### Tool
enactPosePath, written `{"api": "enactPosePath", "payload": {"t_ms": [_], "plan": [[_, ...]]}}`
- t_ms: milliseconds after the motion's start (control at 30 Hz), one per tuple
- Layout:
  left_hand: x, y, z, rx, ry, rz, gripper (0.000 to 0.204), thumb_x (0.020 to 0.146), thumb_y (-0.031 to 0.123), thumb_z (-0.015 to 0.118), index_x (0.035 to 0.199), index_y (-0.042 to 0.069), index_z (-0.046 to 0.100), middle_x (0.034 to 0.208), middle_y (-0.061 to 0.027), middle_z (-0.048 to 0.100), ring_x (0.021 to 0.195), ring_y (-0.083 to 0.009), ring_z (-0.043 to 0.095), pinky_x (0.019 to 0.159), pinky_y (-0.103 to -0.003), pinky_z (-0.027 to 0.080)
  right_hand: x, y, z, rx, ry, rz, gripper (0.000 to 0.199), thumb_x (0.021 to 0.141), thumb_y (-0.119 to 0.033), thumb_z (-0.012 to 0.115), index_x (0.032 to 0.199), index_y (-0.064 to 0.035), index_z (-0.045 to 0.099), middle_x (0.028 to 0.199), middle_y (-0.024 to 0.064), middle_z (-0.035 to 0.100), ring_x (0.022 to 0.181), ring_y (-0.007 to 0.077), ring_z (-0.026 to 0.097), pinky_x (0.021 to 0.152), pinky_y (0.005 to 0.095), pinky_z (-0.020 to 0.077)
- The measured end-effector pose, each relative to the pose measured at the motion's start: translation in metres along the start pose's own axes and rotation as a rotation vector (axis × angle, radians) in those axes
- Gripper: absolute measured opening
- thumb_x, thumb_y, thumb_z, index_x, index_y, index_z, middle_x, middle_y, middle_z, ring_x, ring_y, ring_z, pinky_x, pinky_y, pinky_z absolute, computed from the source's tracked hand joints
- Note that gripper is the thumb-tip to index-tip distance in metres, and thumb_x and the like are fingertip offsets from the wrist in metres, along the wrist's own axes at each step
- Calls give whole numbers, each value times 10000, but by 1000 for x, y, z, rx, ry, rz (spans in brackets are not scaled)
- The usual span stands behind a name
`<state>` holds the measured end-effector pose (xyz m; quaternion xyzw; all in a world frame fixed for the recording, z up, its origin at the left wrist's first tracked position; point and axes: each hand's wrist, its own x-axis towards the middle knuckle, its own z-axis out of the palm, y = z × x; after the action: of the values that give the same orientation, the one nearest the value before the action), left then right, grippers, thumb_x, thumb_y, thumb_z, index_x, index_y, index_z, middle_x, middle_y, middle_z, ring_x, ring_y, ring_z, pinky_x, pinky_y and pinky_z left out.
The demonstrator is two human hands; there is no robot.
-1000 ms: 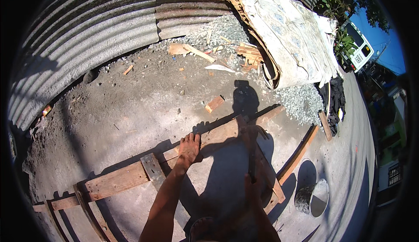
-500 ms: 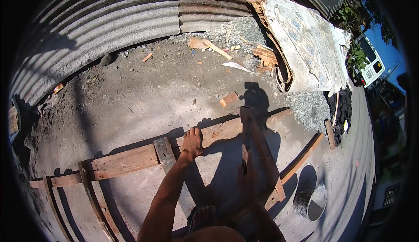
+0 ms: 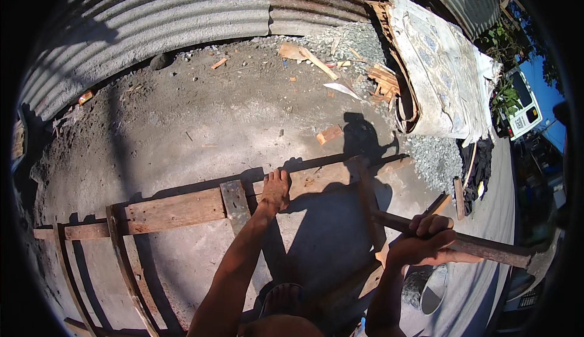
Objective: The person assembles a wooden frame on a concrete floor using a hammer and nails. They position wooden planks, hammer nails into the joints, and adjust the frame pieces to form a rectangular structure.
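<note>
My left hand (image 3: 277, 190) is closed on a long wooden plank (image 3: 316, 179), its fingers bent over the far edge just right of a grey crosspiece (image 3: 235, 202). My right hand (image 3: 423, 241) is wrapped around the wooden handle of a hammer (image 3: 494, 249). The hammer lies nearly level, its metal head out at the far right, clear of the plank. Below the hand, a wooden crosspiece (image 3: 370, 206) meets the plank's right part. Together these boards form a ladder-like frame on the ground, and more slats (image 3: 126, 264) cross it at the left.
A bucket (image 3: 431, 291) lies on its side below my right hand. Gravel (image 3: 435, 160), wood scraps (image 3: 329, 134) and a folded, splintered white sheet (image 3: 441, 69) lie beyond the frame. A corrugated metal fence (image 3: 182, 17) runs along the back. A white vehicle (image 3: 526, 106) stands far right.
My right hand has swung the hammer from above the frame out to the right, its head now away from the boards. My left hand stays on the plank. The view has shifted slightly.
</note>
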<state>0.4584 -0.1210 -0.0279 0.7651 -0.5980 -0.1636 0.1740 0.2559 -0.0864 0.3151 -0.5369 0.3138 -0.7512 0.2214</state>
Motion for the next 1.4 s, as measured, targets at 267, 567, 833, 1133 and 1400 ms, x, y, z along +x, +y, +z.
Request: {"api": "enactPosePath", "payload": {"t_ms": [267, 567, 833, 1133, 1400], "plan": [[-4, -4, -31, -96, -161, -17, 903, 505, 127, 825, 1292, -26, 408, 1190, -212, 500, 1152, -390, 533, 1005, -433, 453, -145, 104, -153, -795, -667, 347, 680, 912, -165, 654, 1514, -52, 360, 782, 132, 675, 670, 272, 647, 613, 394, 510], [-12, -10, -12, -176, 10, 11, 794, 605, 160, 761, 1282, -52, 406, 1217, -241, 482, 1210, -404, 503, 1094, -466, 375, 44, -22, 3, 319, 13, -61, 463, 1025, -442, 525, 751, -149, 295, 708, -4, 302, 596, 123, 365, 555, 270, 398], [-6, -15, -22, -123, -25, -15, 849, 538, 265, 803, 1220, -47, 404, 1133, -251, 521, 1095, -428, 548, 954, -481, 450, -148, 112, -172, -737, -888, 519, 787, 856, -116, 721, 1540, -94, 330, 1365, 174, 571, 1182, 301, 603, 941, 359, 507], [-16, -12, -6, -122, 15, -24, 776, 578, 213, 810, 1176, -39, 384, 1137, -231, 495, 1136, -404, 530, 1016, -447, 438, 75, -33, -8, 484, -100, -111, 338, 996, -323, 621, 874, -131, 372, 711, 19, 345, 532, 111, 332, 495, 247, 361], [-27, -17, -4, -90, 70, -4, 887, 541, 241, 831, 1242, -59, 378, 1164, -236, 489, 1188, -421, 504, 1063, -457, 406, -160, 119, -143, -793, -977, 200, 679, 912, -214, 671, 1520, -146, 379, 930, 186, 684, 787, 311, 678, 694, 385, 525]]}}
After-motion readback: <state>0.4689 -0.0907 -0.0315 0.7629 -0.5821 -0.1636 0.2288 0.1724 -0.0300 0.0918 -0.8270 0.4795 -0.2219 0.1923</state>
